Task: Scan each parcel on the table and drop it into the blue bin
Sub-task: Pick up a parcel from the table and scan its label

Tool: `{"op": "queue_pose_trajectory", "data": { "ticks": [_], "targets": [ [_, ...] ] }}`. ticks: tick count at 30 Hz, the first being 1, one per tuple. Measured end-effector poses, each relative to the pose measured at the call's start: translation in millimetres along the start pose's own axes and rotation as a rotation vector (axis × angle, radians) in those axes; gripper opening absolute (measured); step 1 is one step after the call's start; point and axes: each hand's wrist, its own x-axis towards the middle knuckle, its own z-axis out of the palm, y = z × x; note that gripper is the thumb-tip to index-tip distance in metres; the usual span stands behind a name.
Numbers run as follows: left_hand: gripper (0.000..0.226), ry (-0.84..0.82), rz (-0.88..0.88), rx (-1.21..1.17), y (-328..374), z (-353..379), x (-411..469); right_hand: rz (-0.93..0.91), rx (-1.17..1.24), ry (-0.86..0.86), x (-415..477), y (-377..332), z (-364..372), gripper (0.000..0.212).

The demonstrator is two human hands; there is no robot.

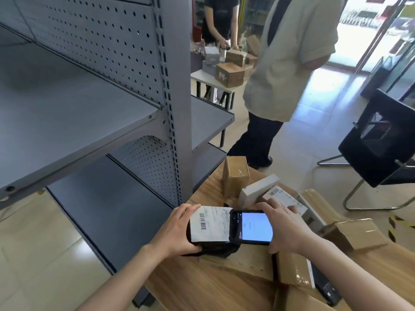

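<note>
head view, item: black poly-bag parcel (210, 224) with white label, held just above the wooden desk (202, 286), left hand (177, 230) fingers (189, 208) clamped on its left end; judged light, soft, slippery, best gripped across the labelled face. right hand (287, 223) fingers clamped round a lit scanner (253, 227) overlapping the label's right edge. surroundings: cardboard boxes (235, 176) crowd the desk, grey shelving (89, 97) left, chair (379, 149) right; blue bin not in view.

The left arm (125, 274) and right arm (350, 272) reach forward, bare, converging. The left hand (177, 230) curls round the parcel's (210, 224) end — fingers over the top, thumb below. The right hand (285, 225) grips the scanner (253, 226) likewise — fingers over its far edge.
</note>
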Motion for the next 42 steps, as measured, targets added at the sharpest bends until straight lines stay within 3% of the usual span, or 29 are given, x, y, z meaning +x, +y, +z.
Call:
{"op": "queue_pose_trajectory", "data": {
  "ticks": [11, 17, 20, 29, 35, 42],
  "targets": [
    [0.093, 0.167, 0.078, -0.038, 55, -13, -12, 0.196, 0.286, 0.134, -97, 34, 10, 0.094],
    [0.091, 0.24, 0.229, 0.002, 140, -10, -20, 0.344, 0.557, 0.304, -199, 80, 21, 0.102],
    [0.091, 0.229, 0.336, -0.032, 199, 9, -25, 0.423, 0.666, 0.422, -257, 107, 36, 0.095],
    [0.093, -0.059, 0.678, -0.097, 387, 126, -54, 0.83, 0.838, 0.719, -474, 155, 101, 0.09],
    [0.094, -0.288, 0.994, -0.146, 530, 221, -93, 1.303, 0.85, 0.932, -638, 150, 161, 0.09],
    [0.094, -0.617, 1.379, -0.206, 686, 346, -207, 1.897, 0.804, 1.138, -797, 78, 232, 0.095]
  ]
}}
